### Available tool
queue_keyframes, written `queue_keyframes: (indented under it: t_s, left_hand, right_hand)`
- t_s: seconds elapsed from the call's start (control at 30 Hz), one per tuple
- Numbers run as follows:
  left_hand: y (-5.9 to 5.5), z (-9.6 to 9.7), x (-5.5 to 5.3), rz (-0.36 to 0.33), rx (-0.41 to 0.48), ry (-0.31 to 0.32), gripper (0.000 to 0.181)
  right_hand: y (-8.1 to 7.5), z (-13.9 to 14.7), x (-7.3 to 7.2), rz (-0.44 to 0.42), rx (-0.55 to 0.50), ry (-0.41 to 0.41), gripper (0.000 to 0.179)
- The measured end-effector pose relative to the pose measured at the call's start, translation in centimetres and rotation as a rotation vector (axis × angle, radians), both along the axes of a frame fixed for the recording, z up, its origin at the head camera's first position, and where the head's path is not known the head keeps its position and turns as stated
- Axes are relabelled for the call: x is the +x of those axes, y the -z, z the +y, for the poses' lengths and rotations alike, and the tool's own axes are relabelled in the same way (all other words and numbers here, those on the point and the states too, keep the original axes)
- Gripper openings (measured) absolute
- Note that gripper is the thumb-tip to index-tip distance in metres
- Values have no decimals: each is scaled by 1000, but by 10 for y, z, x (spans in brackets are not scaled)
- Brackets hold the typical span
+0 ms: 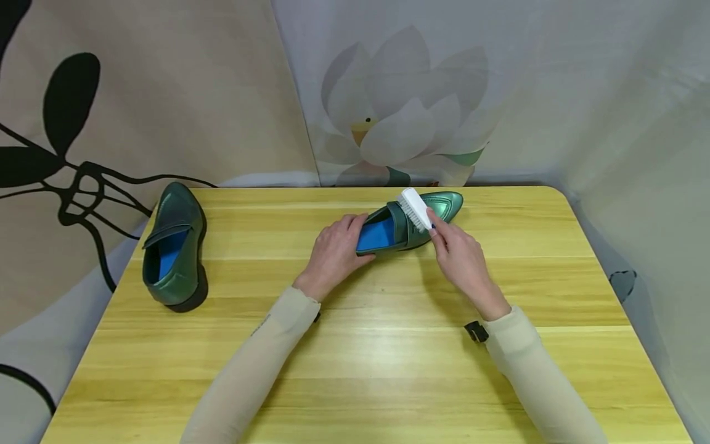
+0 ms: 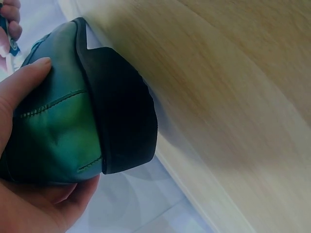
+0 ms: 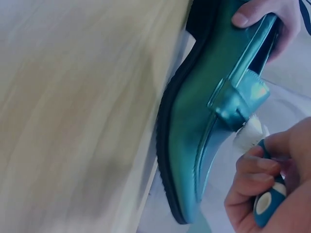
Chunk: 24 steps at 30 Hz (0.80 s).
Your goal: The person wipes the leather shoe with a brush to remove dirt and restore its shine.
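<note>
Far across the worktop (image 1: 383,376), the left hand (image 1: 335,250) grips a green shoe (image 1: 407,238) from behind; the right hand (image 1: 465,258) holds a brush (image 1: 415,208) at its front. Brushing, it seems! Next stroke likely needs steady bracing.

Shoe (image 1: 188,253) well left of brush (image 1: 415,206)

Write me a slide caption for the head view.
Left hand grips one green loafer, right hand holds a white-headed brush at its upper, the other loafer standing farther left.
</note>
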<state>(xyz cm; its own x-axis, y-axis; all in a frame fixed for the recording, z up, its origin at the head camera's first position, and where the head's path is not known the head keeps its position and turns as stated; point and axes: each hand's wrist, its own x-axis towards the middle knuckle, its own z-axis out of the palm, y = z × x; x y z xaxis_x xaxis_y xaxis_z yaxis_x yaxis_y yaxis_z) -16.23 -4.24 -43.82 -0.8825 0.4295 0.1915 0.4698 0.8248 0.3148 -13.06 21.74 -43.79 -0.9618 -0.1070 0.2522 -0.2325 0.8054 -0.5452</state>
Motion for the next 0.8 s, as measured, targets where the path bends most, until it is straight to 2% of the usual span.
queue_keyframes:
  t_s: [0.27,0.57,0.67,0.8]
  left_hand:
    - [0,1,1,14,-22,5,87]
    - [1,1,1,13,-19,3,87]
    - [1,1,1,15,-18,5,87]
    - [1,1,2,15,-12,6,88]
  right_hand:
    - [8,23,-6,-34,35,60,44]
    - [11,52,-11,8,55,177,44]
    - [13,48,-9,23,61,153,44]
    - [14,35,-5,38,75,45,45]
